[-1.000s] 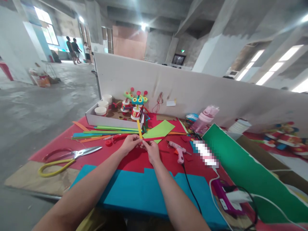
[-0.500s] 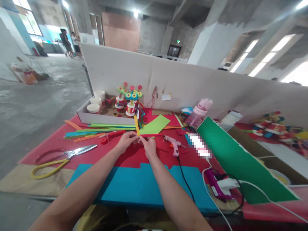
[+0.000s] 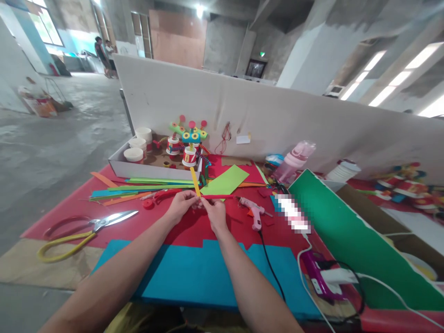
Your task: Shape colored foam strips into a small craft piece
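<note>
Over the red table covering, my left hand [image 3: 182, 205] and my right hand [image 3: 215, 212] meet fingertip to fingertip. Between them a yellow paper strip [image 3: 195, 181] stands up, tilted slightly left, and a red paper strip [image 3: 220, 197] stretches out to the right. Both hands are closed in a pinch where the strips meet; the exact fold is hidden by the fingers. A pink glue gun [image 3: 254, 212] lies just right of my right hand. Behind the hands is a light green paper sheet [image 3: 227, 180]. Blue card [image 3: 187, 273] lies under my forearms.
Large scissors [image 3: 99, 225] lie at left, near several coloured paper strips [image 3: 121, 188]. A box [image 3: 152, 171] at the back holds paper cups [image 3: 133, 155] and paper-cup figures [image 3: 189, 156]. At right are a pink bottle [image 3: 294, 159], a purple power strip [image 3: 321, 277] with cables and a green board [image 3: 360, 245].
The camera view has shifted slightly. Both hands stay pinched on the strips, and the yellow strip leans a little more to the left.
</note>
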Demonstrator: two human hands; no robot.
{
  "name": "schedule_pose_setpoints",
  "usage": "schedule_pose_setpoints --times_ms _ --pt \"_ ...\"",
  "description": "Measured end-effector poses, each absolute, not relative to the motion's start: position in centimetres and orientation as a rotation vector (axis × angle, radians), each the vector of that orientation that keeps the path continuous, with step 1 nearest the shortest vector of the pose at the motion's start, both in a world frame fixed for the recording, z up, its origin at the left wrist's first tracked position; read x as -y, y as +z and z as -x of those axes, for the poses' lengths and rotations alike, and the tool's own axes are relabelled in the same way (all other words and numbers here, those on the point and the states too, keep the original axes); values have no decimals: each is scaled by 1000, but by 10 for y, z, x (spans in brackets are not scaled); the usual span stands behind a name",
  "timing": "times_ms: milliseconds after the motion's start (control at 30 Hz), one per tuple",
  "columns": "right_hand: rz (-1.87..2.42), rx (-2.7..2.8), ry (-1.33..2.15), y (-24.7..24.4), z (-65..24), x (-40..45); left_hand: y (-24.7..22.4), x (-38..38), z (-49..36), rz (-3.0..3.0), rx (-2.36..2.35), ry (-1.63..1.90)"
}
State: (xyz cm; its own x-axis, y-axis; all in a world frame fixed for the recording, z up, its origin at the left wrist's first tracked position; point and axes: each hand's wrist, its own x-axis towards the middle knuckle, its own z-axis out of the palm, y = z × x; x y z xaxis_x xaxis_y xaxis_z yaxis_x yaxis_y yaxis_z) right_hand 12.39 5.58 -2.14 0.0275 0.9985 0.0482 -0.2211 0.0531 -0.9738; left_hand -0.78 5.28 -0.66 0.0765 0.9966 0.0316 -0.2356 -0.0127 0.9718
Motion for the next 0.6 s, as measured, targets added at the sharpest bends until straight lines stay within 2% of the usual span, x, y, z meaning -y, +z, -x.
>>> schedule_pose_setpoints --times_ms 200,600 --pt "800 772 1542 -17 -129 -57 -3 -51 11 -1004 -955 1283" --pt "765 825 1621 -21 -126 -53 -4 -49 6 -974 -975 1266"
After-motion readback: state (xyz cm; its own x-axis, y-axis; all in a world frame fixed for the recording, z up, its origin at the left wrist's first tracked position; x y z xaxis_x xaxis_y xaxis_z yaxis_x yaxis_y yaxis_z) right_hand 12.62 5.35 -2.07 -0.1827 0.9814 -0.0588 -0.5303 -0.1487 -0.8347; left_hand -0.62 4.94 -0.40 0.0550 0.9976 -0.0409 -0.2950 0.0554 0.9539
